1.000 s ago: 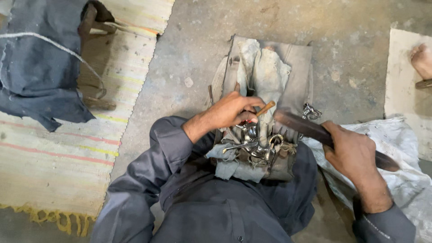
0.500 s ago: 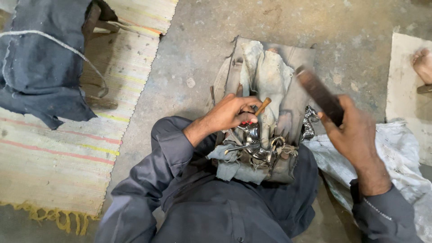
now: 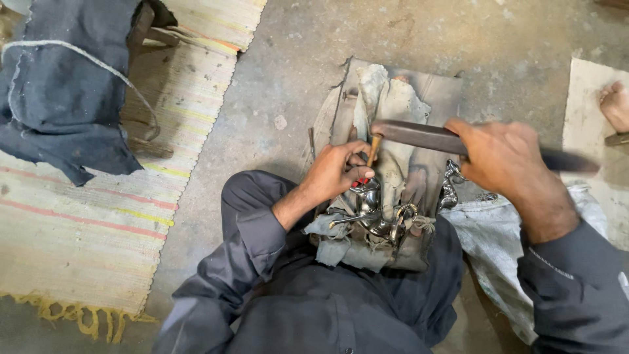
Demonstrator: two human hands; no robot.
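I see a striped mat (image 3: 98, 223) at the left. My left hand (image 3: 337, 172) pinches a wooden-handled punch (image 3: 373, 149) upright over shiny metal fittings (image 3: 377, 213) on a rag-covered block (image 3: 406, 124). My right hand (image 3: 508, 160) grips a dark metal bar (image 3: 419, 136), its end touching the punch top

**Count of what lies about the two grips**

Two hands are at work: the left hand (image 3: 337, 174) and the right hand (image 3: 504, 160). One dark flat bar (image 3: 419, 136) sits in the right grip. One short wooden-handled tool (image 3: 373, 151) stands in the left grip. One cluster of shiny metal fittings (image 3: 377, 213) lies just below the left grip; its pieces cannot be counted apart. One grey cloth pad (image 3: 400, 105) lies under both grips. One white sack (image 3: 504, 262) lies under the right forearm. One striped mat (image 3: 92, 223) and one dark blue garment (image 3: 59, 85) lie well left of the left grip. One bare foot (image 3: 616, 105) shows beyond the right grip.
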